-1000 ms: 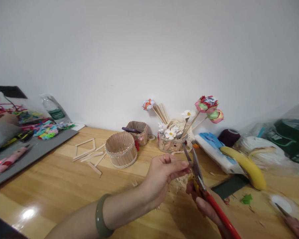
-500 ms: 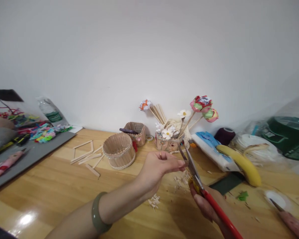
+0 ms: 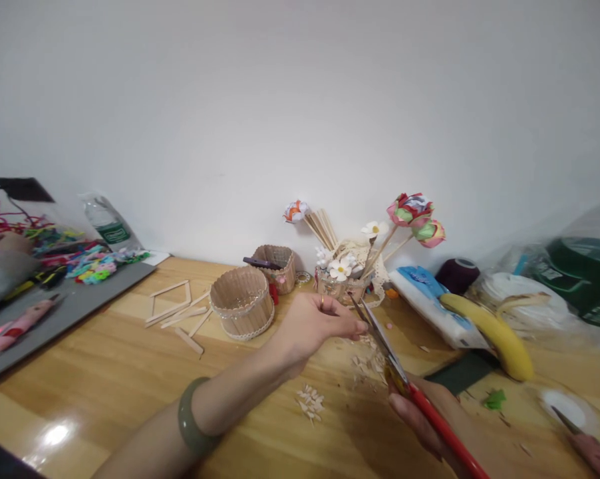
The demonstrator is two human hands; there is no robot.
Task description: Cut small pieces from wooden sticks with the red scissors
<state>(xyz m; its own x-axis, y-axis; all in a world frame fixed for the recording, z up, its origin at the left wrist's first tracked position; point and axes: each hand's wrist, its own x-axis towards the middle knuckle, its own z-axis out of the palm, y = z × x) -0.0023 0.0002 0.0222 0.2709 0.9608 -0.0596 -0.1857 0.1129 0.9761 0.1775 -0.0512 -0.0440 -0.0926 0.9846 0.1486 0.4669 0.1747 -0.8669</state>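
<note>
The left hand reaches out over the table. Its fingers are pressed together at the tips, right at the blades of the scissors. They seem to pinch something very small there, but it is too tiny to tell what it is. A gold ring shows on one finger, and a green bangle sits on the wrist.

The right hand is low, near the bottom edge. Its fingers wrap around the red handles of the scissors. The blades point up and away toward the left fingertips, and they look nearly closed.

Small pale wood chips lie on the table under and beside the hands.

Farther back stands a round basket made of sticks, with a smaller square basket behind it. Flat wooden sticks lie to the left of the round basket. A little pot with paper flowers on thin stems stands near the wall. To the right lie a banana, a blue and white tissue pack and a dark spool of thread. A dark green mat lies just in front of the banana. On the far left, a grey tray holds bright craft bits, and a water bottle lies behind it.
</note>
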